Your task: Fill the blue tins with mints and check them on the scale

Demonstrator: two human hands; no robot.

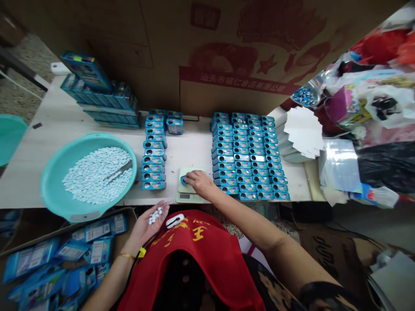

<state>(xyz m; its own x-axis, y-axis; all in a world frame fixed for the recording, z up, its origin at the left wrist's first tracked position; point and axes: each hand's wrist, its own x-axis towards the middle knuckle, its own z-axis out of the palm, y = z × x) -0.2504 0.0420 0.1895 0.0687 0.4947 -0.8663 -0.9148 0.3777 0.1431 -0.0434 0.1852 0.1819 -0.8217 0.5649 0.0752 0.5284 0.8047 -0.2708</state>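
Observation:
My left hand (151, 221) is palm up near the table's front edge, cupped around several small white candies (155, 215). My right hand (200, 183) reaches over a pale green scale (182, 197), its fingers closed on a small blue box (183, 180) that is mostly hidden by them. Left of the scale, similar blue boxes (153, 167) form a column with dark round openings on top. To its right stand several packed columns of blue boxes (241, 164), some with white candies showing in the openings.
A turquoise basin (53, 172) of white candies with a metal scoop (118, 172) stands at left. Behind the table rises a large cardboard carton (162, 52). Stacked blue packs (106, 101) stand back left, stacked white cards (303, 131) at right. Below left, a box holds blue packages (69, 250).

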